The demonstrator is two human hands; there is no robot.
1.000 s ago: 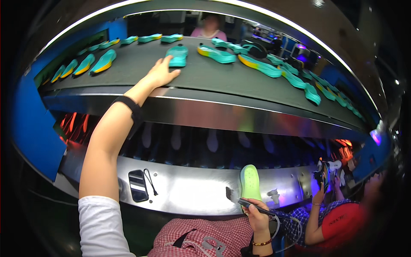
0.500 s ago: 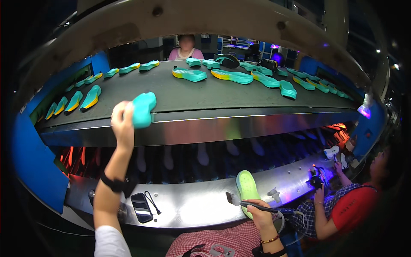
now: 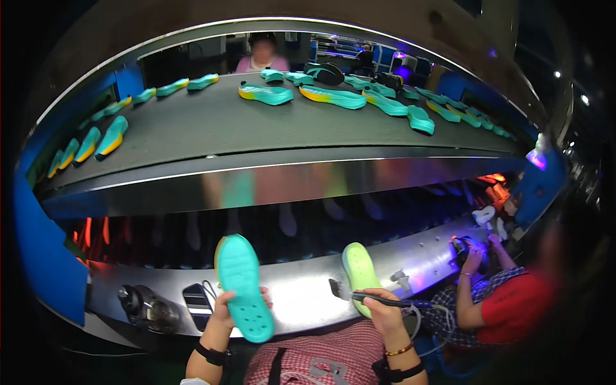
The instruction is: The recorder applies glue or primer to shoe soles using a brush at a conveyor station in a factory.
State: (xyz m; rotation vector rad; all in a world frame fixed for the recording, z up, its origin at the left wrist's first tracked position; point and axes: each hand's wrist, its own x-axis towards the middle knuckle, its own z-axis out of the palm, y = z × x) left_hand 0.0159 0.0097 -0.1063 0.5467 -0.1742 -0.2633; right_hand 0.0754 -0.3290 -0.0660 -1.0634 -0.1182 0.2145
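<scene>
My left hand [image 3: 226, 312] grips a teal shoe sole [image 3: 243, 284] and holds it upright near my lap, its tread side facing me. My right hand [image 3: 383, 312] holds a yellow-green shoe sole [image 3: 360, 273] together with a thin dark brush tool [image 3: 363, 296] whose tip points left. Both hands are low, in front of the shiny steel ledge [image 3: 301, 301].
A dark conveyor belt [image 3: 212, 131] above carries several teal and yellow soles. A person in red [image 3: 513, 308] works at the right with a small tool. Another person [image 3: 262, 54] stands beyond the belt. A dark container [image 3: 144, 307] and a phone-like object [image 3: 197, 298] lie on the ledge.
My left hand took a teal sole off the belt and brought it down to my lap. My right hand stayed low with the yellow-green sole.
</scene>
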